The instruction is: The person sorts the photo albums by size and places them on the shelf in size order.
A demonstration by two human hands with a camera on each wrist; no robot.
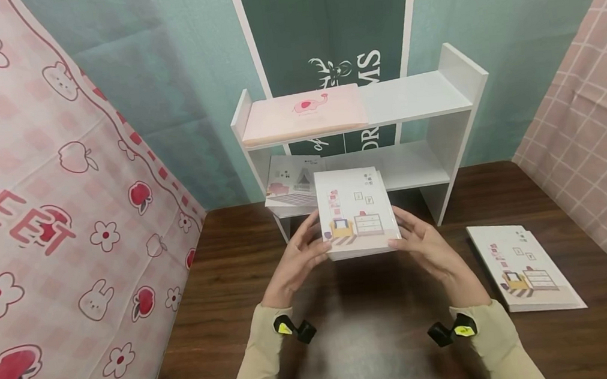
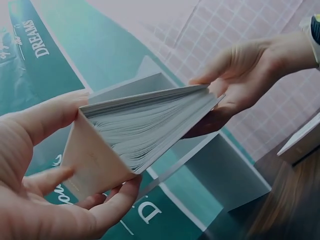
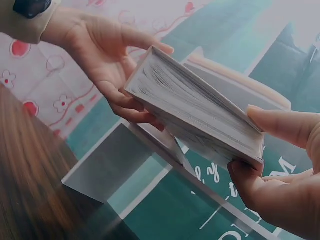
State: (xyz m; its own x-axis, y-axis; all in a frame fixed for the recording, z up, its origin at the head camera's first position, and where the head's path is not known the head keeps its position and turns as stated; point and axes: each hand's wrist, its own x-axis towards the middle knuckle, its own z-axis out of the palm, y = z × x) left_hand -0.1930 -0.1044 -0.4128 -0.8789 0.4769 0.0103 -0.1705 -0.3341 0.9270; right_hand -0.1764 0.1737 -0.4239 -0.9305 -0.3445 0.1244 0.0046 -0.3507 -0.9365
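Both hands hold a thick white book (image 1: 356,203) in front of the shelf, its cover printed with a yellow armchair and a chest of drawers. My left hand (image 1: 300,262) grips its left side, thumb on the upper cover and fingers beneath. On the opposite side, my right hand (image 1: 426,248) pinches it likewise. The pages (image 2: 150,127) show fanned slightly between the covers in the left wrist view. In the right wrist view the page edges (image 3: 195,102) face the camera. Another white book (image 1: 292,181) lies on the lower shelf at left, partly hidden behind the held one.
The white two-tier shelf (image 1: 417,98) stands at the back of the brown wooden table (image 1: 225,280). A pink, flat item with an elephant print (image 1: 304,112) lies on its upper tier. A similar white book (image 1: 524,269) lies on the table at right. Printed cloths hang around.
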